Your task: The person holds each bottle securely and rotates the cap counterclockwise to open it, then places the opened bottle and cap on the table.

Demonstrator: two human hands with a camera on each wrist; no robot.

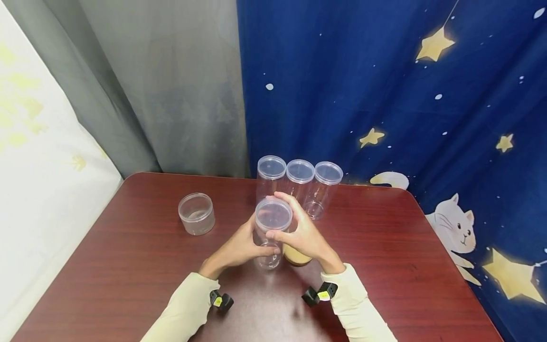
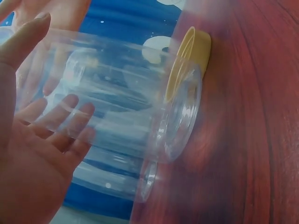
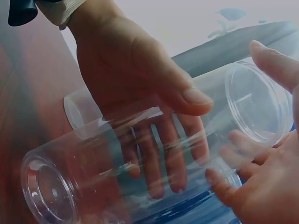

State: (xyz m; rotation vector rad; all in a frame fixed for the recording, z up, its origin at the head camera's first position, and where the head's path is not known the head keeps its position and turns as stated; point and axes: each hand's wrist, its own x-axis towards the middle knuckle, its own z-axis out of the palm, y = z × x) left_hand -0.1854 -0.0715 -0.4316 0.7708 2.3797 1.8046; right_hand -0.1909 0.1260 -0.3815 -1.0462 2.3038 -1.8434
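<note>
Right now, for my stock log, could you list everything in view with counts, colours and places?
held jar: 1, clear, between the hands
tall jars: 3, clear, row behind the held jar
short jar: 1, clear, table's left side
lid-like piece: 1, yellow, on the table, partly hidden by a hand
table: 1, reddish brown, under the jars
grey curtain: 1, grey, behind, left
blue curtain: 1, blue with star and cat prints, behind and right
cloth: 1, white with yellow prints, far left
wrist devices: 2, mostly black, one per wrist
sleeves: 2, cream, on the forearms
left hand and right hand: 2, bare, around the held jar
</note>
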